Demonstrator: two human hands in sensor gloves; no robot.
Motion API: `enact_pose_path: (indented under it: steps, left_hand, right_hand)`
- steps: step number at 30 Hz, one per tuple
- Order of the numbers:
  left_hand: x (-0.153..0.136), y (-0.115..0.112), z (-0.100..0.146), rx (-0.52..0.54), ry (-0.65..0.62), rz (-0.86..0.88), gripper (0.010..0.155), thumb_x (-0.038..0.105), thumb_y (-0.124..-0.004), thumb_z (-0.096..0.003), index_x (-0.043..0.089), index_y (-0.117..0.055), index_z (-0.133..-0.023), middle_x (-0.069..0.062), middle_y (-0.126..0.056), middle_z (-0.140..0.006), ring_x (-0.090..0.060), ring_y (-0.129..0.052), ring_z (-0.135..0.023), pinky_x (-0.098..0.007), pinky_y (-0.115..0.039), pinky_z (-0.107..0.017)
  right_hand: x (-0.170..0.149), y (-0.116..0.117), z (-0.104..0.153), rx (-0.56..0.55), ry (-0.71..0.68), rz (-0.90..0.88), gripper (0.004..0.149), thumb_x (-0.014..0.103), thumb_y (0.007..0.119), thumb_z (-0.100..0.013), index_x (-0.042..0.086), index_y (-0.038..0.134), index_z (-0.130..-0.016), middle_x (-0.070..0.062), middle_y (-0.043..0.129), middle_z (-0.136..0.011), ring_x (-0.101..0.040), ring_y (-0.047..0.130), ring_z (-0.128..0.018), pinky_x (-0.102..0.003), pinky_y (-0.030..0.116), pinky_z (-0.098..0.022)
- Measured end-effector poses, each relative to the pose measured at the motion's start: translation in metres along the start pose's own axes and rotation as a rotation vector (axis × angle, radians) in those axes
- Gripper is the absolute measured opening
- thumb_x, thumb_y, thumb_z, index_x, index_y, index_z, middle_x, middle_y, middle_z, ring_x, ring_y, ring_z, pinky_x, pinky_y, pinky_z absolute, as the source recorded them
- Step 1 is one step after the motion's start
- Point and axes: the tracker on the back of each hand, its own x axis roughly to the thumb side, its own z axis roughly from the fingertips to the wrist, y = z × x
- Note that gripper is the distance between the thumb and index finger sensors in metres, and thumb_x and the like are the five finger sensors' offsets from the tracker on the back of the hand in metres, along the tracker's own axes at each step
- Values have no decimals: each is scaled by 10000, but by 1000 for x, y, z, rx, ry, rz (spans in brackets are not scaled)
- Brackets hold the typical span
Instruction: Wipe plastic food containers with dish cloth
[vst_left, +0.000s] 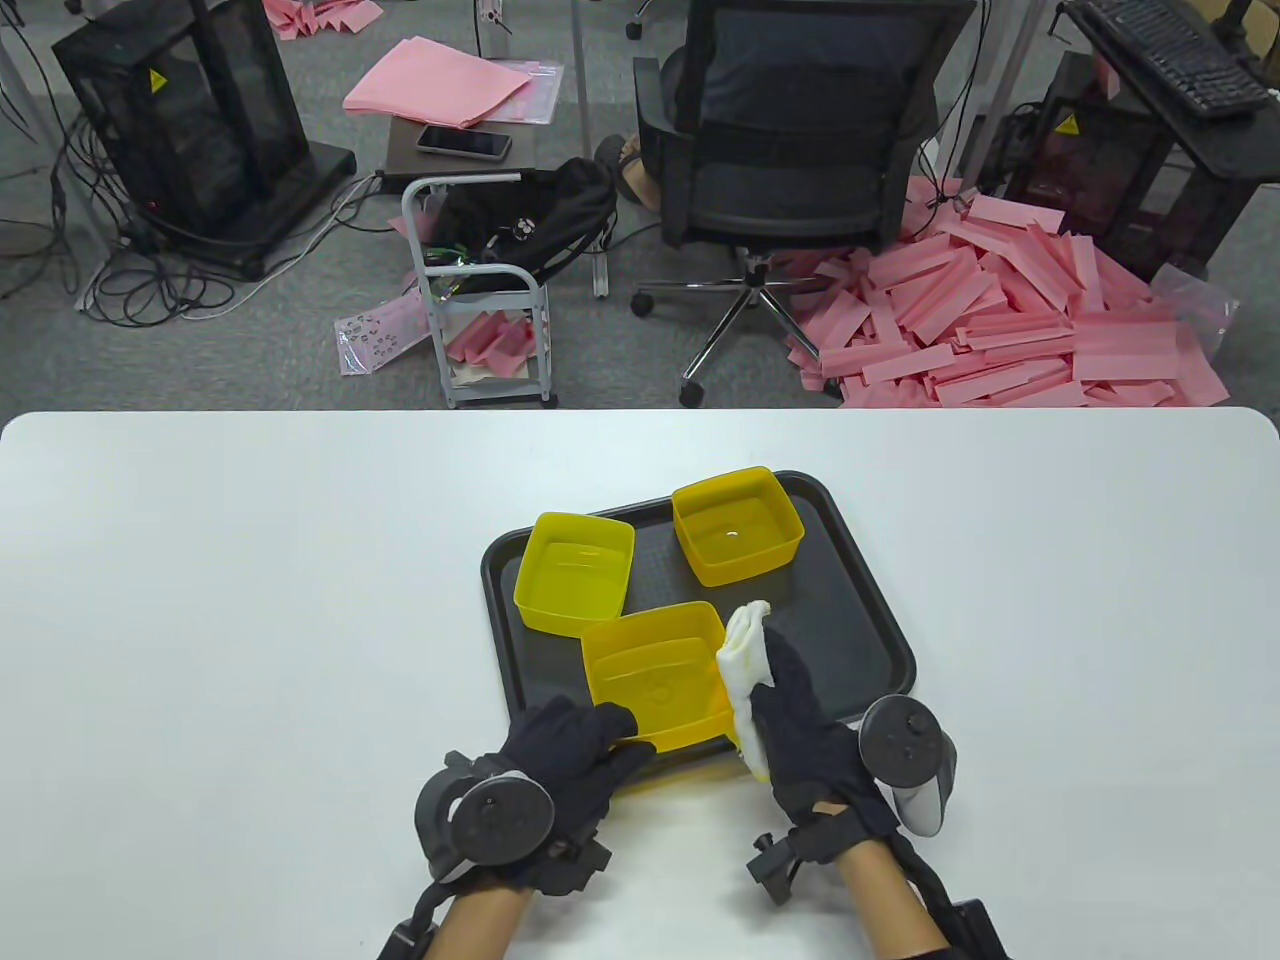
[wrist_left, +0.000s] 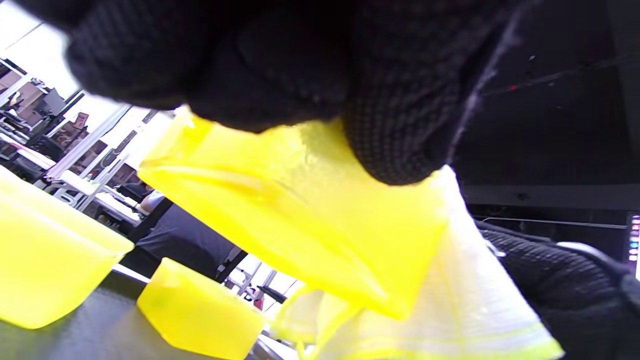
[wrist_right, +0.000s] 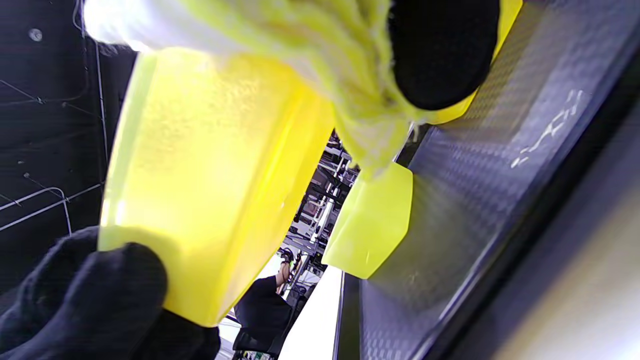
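Your left hand (vst_left: 570, 765) grips the near container (vst_left: 660, 680) raised over the tray (vst_left: 860, 610) while your right hand (vst_left: 800, 720) presses the cloth (vst_left: 745, 655) on its right wall; next, likely wipe inside.

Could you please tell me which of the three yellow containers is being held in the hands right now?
The nearest container, at the tray's front edge: the left hand grips its near rim and the right hand presses the white cloth against its side. The two behind sit untouched.
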Motion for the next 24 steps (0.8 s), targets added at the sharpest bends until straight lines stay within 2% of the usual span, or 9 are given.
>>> enact_pose_path:
  steps: [9, 15, 24]
  left_hand:
    - [19, -2, 0, -40, -110, 63, 416, 500, -925, -373, 228, -937, -688, -2, -997, -375, -247, -989, -353, -427, -853, -292]
    - [21, -3, 0, -74, -150, 149, 417, 497, -922, -372, 232, -932, -695, -5, -998, -392, -254, -986, -370, -431, -849, -303]
    - [15, 2, 0, -68, -148, 241, 420, 497, -920, -373, 230, -931, -697, -8, -1000, -397, -257, -987, -373, -432, -850, -304]
  right_hand:
    - [-16, -16, -2, 7, 51, -252, 631, 562, 407, -611, 296, 295, -1172, -191, 442, -1187, -470, 667, -949, -537, 769, -596]
    - [-21, -24, -8, 40, 69, -363, 611, 611, 410, -613, 330, 471, -1153, -153, 565, -1164, -460, 721, -909, -529, 785, -571]
    - [-21, -26, -36, 322, 115, -551, 587, 633, 449, -638, 325, 596, -1117, -140, 602, -1155, -474, 724, -895, -528, 781, -563]
